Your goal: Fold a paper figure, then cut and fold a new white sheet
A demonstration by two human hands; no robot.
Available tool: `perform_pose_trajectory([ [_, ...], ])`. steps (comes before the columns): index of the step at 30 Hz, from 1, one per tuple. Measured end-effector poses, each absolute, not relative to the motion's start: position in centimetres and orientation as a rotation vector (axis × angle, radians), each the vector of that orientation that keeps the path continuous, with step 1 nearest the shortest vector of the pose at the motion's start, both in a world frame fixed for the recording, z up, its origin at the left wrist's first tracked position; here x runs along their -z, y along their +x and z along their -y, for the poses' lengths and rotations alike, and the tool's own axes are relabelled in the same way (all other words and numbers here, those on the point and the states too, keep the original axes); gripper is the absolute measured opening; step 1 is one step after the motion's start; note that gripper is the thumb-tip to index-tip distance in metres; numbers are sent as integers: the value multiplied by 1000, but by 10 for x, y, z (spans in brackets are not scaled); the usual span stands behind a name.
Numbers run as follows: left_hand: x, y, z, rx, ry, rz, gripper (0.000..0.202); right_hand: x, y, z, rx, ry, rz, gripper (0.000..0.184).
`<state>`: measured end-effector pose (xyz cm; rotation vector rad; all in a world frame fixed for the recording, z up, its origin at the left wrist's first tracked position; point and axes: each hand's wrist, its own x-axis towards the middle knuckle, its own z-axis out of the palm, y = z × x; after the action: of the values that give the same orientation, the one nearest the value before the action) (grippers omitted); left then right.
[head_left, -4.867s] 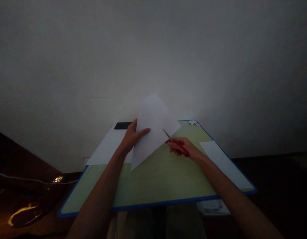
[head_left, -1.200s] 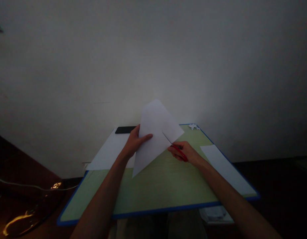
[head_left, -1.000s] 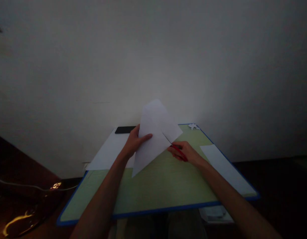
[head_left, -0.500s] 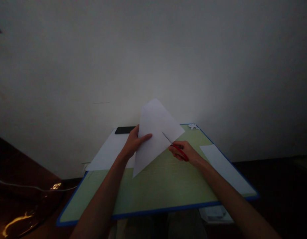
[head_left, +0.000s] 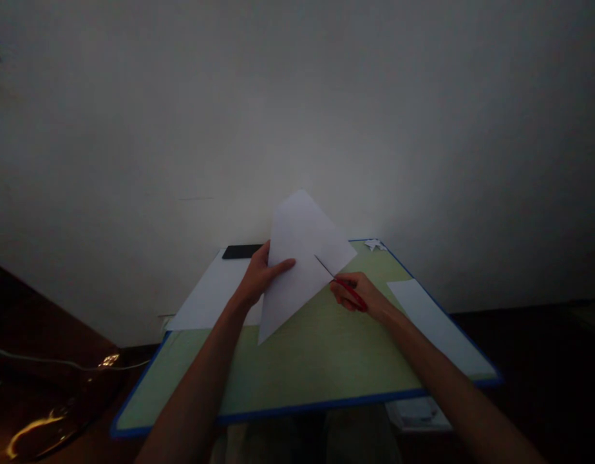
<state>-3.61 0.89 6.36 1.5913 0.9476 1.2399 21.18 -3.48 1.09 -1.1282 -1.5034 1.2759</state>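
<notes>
My left hand (head_left: 260, 276) grips a white sheet of paper (head_left: 302, 238) by its left side, thumb on the front face and the other fingers hidden behind. The sheet is held up at a tilt above the table, one corner pointing upward. My right hand (head_left: 351, 293) is closed around the red handles of a pair of scissors (head_left: 350, 294). A dark blade of the scissors lies across the lower right part of the sheet, over its edge; the other blade cannot be seen.
The green table (head_left: 317, 361) has a blue rim. A black flat object (head_left: 242, 251) lies on white paper (head_left: 196, 306) at the back left. Another white sheet (head_left: 433, 322) lies along the right edge, with small paper scraps (head_left: 375, 245) at the back right corner. A wall stands behind.
My right hand and the scissors have shifted very slightly to the right. The paper and my left hand have stayed nearly still.
</notes>
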Motion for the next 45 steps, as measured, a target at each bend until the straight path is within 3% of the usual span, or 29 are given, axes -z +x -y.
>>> perform_pose_trajectory([
  [21, -63, -29, -5, -1184, 1560, -879, 64, -11, 215, 35, -1190, -1130, 1558, 63],
  [45, -64, -28, -3, -1141, 1576, -848, 66, -17, 216, 38, -1261, -1144, 1579, 54],
])
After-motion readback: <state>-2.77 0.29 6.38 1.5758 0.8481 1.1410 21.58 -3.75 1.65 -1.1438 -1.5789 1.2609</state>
